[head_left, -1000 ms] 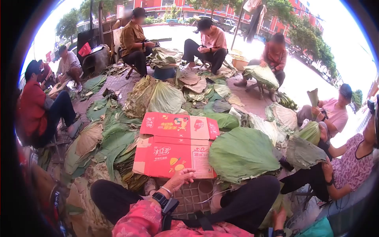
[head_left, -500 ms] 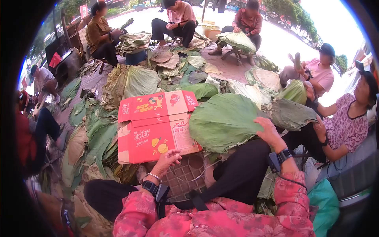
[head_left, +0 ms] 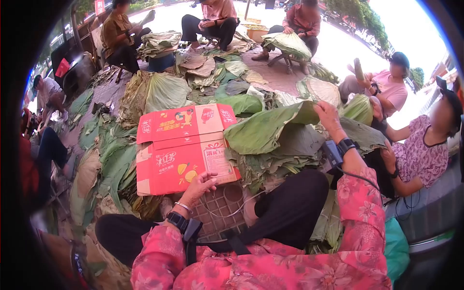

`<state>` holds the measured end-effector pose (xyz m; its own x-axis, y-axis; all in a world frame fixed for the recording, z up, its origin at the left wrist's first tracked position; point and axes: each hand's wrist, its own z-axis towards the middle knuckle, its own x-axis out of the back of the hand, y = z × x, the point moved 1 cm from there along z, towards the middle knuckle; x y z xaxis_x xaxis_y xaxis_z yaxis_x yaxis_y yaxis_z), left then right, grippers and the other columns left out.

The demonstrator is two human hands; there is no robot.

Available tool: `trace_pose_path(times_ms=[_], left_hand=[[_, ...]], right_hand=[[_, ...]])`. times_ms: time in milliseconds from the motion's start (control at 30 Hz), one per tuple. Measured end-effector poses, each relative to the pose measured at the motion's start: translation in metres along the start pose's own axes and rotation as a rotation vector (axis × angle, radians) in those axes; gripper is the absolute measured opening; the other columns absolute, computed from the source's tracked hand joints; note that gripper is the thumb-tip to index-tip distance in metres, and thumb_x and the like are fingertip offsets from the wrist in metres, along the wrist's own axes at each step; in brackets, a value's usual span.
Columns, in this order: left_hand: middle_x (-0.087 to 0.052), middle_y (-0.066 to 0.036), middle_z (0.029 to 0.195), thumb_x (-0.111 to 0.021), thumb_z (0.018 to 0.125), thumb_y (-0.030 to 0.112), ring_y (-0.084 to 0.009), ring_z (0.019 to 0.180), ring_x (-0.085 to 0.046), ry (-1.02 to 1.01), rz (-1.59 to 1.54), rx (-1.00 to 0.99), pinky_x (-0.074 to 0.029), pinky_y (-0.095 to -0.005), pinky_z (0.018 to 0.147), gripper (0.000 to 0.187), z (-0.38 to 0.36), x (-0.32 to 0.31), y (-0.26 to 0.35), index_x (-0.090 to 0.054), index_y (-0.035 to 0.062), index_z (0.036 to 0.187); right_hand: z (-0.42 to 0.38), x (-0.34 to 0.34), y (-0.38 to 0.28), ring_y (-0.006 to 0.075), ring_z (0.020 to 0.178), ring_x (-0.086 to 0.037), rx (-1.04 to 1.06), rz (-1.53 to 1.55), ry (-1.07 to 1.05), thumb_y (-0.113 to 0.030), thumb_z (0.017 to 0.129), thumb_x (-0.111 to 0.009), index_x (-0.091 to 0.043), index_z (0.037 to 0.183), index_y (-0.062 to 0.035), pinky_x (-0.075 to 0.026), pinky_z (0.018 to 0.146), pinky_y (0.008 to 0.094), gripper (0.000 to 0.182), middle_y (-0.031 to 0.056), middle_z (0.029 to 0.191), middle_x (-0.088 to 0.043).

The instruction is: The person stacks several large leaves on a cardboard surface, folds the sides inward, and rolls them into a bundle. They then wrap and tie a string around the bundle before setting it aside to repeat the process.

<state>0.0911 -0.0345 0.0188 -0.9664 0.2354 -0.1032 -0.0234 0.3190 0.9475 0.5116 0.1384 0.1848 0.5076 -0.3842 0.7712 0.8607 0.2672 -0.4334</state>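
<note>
My left hand point(head_left: 197, 187) rests with curled fingers on the near edge of a flattened red cardboard box point(head_left: 181, 147) on the ground. My right hand point(head_left: 328, 115) grips the far edge of a large green lotus leaf point(head_left: 263, 130) and holds it lifted off a stack of similar leaves point(head_left: 278, 162) beside my black-trousered knee. Both wrists carry black bands, and my sleeves are pink and floral.
Several people sit in a ring on low stools: a person in a patterned top point(head_left: 425, 150) close on my right, another in pink point(head_left: 394, 87) behind. Heaps of green and dried leaves point(head_left: 159, 94) cover the paving. A plastic crate point(head_left: 220, 208) lies under the box's near edge.
My right hand has lifted the top leaf's far edge up and back, folding it and uncovering the stack beneath. My left hand stays on the box. The camera has tilted down slightly.
</note>
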Motion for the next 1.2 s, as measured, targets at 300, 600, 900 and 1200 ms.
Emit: trace_pose_path(times_ms=[300, 600, 900, 1200], left_hand=[[-0.06, -0.005, 0.1, -0.055, 0.089, 0.028, -0.009, 0.079, -0.058, 0.065, -0.287, -0.091, -0.045, -0.0214, 0.066, 0.042, 0.0, 0.02, -0.001, -0.046, 0.0057, 0.123], [-0.058, -0.011, 0.106, -0.041, 0.088, 0.057, -0.0296, 0.097, -0.057, 0.369, -0.929, -0.14, -0.048, -0.0402, 0.081, 0.055, 0.004, 0.088, -0.014, -0.044, 0.0119, 0.121], [-0.059, -0.008, 0.101, -0.06, 0.079, 0.003, -0.0148, 0.081, -0.06, 0.873, -0.22, -0.136, -0.049, -0.0243, 0.057, 0.043, -0.008, 0.126, -0.021, -0.043, 0.0023, 0.119], [-0.031, -0.023, 0.137, -0.059, 0.069, -0.003, -0.0338, 0.13, -0.026, 1.304, 0.289, -0.474, -0.02, -0.0407, 0.108, 0.082, 0.002, 0.13, -0.048, -0.017, 0.0027, 0.139]], right_hand=[[0.037, -0.026, -0.194, 0.0267, 0.065, -0.061, 0.502, 0.04, 0.391, -0.028, 0.084, -0.058, -0.062, 0.081, -0.0137, -0.045, 0.057, 0.0355, 0.015, 0.0077, 0.071, -0.063], [-0.151, -0.251, -0.237, 0.026, 0.065, -0.056, 0.834, 0.116, -0.373, -0.026, 0.077, -0.062, -0.054, 0.076, -0.0115, -0.042, 0.06, 0.037, 0.017, 0.0056, 0.066, -0.054], [-0.18, -0.272, -0.263, 0.0277, 0.074, -0.054, 0.788, 0.232, -0.474, -0.026, 0.072, -0.064, -0.054, 0.077, -0.0083, -0.044, 0.064, 0.0387, 0.021, 0.0088, 0.074, -0.052], [-0.158, -0.248, -0.228, 0.0337, 0.103, -0.05, 0.686, 0.339, -0.71, -0.033, 0.077, -0.064, -0.047, 0.12, -0.0036, -0.042, 0.087, 0.0397, 0.055, 0.0161, 0.108, -0.055]])
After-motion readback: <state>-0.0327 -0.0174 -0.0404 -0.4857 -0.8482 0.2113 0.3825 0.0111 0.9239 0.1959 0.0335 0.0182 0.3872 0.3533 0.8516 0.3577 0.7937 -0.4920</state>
